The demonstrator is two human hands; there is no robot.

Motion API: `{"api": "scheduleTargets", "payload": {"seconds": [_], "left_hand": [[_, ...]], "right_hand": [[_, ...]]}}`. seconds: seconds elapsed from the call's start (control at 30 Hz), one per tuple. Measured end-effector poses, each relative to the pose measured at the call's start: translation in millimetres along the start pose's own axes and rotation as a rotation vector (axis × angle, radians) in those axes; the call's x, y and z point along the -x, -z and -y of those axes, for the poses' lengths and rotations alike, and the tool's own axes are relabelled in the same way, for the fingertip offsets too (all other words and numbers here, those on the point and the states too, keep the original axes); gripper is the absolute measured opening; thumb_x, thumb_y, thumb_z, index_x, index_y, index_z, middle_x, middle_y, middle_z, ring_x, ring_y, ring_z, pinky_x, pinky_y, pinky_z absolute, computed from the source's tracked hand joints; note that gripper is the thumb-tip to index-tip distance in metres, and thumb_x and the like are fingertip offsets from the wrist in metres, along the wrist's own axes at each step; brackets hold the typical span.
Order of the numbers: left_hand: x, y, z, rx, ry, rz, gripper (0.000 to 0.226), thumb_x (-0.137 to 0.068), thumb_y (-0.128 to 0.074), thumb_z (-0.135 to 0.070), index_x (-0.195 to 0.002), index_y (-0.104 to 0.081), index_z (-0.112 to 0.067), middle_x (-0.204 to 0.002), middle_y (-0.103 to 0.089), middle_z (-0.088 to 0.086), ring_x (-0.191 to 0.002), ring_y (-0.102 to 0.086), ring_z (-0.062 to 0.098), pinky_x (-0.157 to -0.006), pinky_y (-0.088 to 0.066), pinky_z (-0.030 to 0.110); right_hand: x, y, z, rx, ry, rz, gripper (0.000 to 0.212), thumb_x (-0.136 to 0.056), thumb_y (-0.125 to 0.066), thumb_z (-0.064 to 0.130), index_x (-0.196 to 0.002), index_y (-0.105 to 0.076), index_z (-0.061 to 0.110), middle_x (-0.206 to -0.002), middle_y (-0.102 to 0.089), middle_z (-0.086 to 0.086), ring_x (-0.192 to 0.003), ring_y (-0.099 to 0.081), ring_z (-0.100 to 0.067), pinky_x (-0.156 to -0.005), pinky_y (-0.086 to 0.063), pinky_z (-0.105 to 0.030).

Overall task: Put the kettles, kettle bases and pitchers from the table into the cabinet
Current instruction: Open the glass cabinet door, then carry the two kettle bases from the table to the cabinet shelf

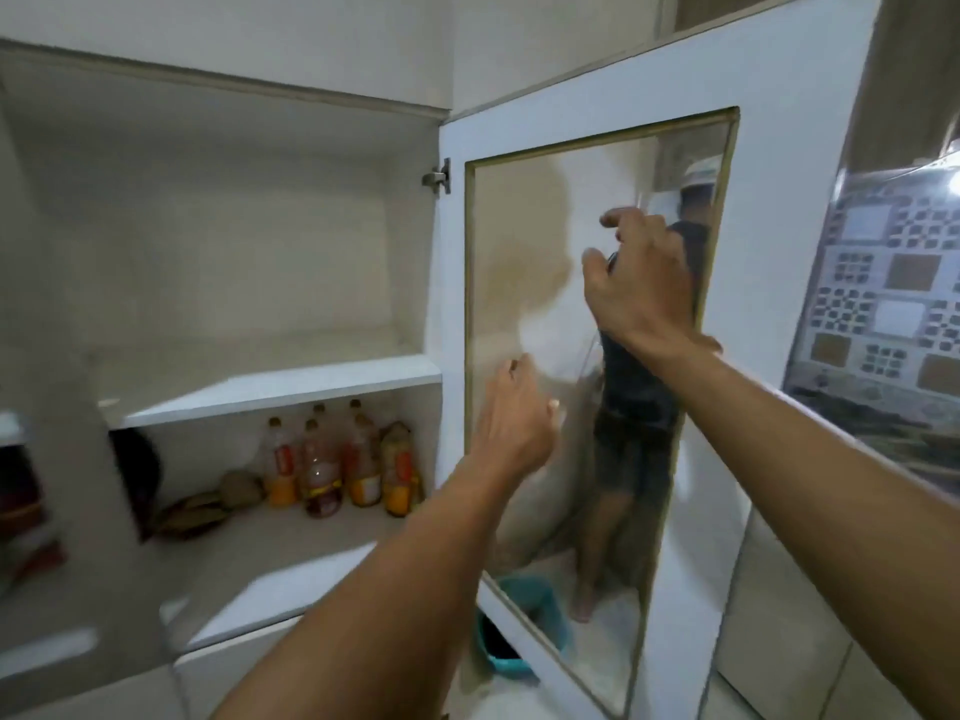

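The white cabinet (270,387) stands open in front of me, its upper shelf bare. Its right door (769,210), white-framed with a mirrored glass panel, is swung out toward me. My left hand (514,418) is raised in front of the door's lower left part, fingers loosely apart, holding nothing. My right hand (639,283) is higher up in front of the mirrored panel, fingers spread and curled, nothing in it. No kettle, kettle base or pitcher is in view.
Several bottles of yellow and brown liquid (332,459) stand on the lower shelf beside dark round items (208,506). A teal bucket (524,631) sits on the floor below the door. A patterned tiled wall (883,304) lies at the right. The mirror reflects a person.
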State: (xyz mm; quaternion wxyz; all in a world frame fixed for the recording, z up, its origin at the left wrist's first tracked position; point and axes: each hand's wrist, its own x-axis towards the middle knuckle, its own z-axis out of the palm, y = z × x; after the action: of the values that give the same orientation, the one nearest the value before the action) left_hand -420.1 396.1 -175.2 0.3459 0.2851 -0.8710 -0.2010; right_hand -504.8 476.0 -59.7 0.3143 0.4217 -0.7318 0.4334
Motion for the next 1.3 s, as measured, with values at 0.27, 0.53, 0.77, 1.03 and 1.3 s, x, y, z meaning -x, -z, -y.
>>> {"api": "scheduleTargets", "payload": {"seconds": [0.27, 0.53, 0.77, 1.03, 1.3], "left_hand": [[112, 193, 175, -0.439, 0.419, -0.241, 0.071, -0.096, -0.054, -0.037, -0.152, -0.022, -0.007, -0.157, -0.027, 0.016, -0.145, -0.025, 0.035, -0.115, -0.025, 0.060], [232, 306, 308, -0.571, 0.811, -0.349, 0.074, -0.097, -0.051, -0.041, -0.155, -0.017, -0.011, -0.159, -0.023, 0.016, -0.146, -0.024, 0.035, -0.117, -0.022, 0.058], [303, 330, 438, -0.604, 1.179, -0.429, 0.068, -0.096, -0.052, -0.039, -0.150, -0.023, -0.012, -0.156, -0.027, 0.013, -0.142, -0.029, 0.036, -0.112, -0.026, 0.055], [362, 312, 582, -0.530, 1.708, -0.530, 0.093, -0.092, -0.059, -0.050, -0.157, -0.007, -0.010, -0.165, -0.008, 0.017, -0.151, -0.012, 0.037, -0.120, -0.015, 0.055], [409, 252, 649, -0.488, 1.952, -0.721, 0.143, -0.060, -0.078, -0.069, -0.156, 0.006, -0.004, -0.166, 0.005, 0.013, -0.153, 0.005, 0.032, -0.123, -0.008, 0.047]], "right_hand": [[118, -145, 174, -0.153, 0.132, 0.572, 0.058, -0.097, -0.049, 0.042, -0.149, -0.034, 0.024, -0.156, -0.035, -0.008, -0.142, -0.030, -0.034, -0.109, -0.034, -0.057], [231, -261, 358, -0.374, 0.382, 0.855, 0.063, -0.095, -0.050, 0.048, -0.152, -0.030, 0.028, -0.161, -0.028, -0.008, -0.146, -0.026, -0.034, -0.113, -0.031, -0.059], [333, -388, 475, -0.473, 0.609, 1.107, 0.065, -0.095, -0.051, 0.047, -0.154, -0.027, 0.031, -0.165, -0.021, -0.006, -0.148, -0.023, -0.034, -0.116, -0.029, -0.055], [436, -547, 554, -0.515, 0.955, 1.421, 0.081, -0.087, -0.058, 0.056, -0.153, -0.023, 0.025, -0.162, -0.023, -0.007, -0.143, -0.029, -0.037, -0.109, -0.037, -0.054], [514, -636, 554, -0.307, 1.009, 1.593, 0.136, -0.058, -0.064, 0.086, -0.155, 0.017, 0.036, -0.164, 0.022, -0.012, -0.151, 0.006, -0.043, -0.117, -0.007, -0.064]]}}
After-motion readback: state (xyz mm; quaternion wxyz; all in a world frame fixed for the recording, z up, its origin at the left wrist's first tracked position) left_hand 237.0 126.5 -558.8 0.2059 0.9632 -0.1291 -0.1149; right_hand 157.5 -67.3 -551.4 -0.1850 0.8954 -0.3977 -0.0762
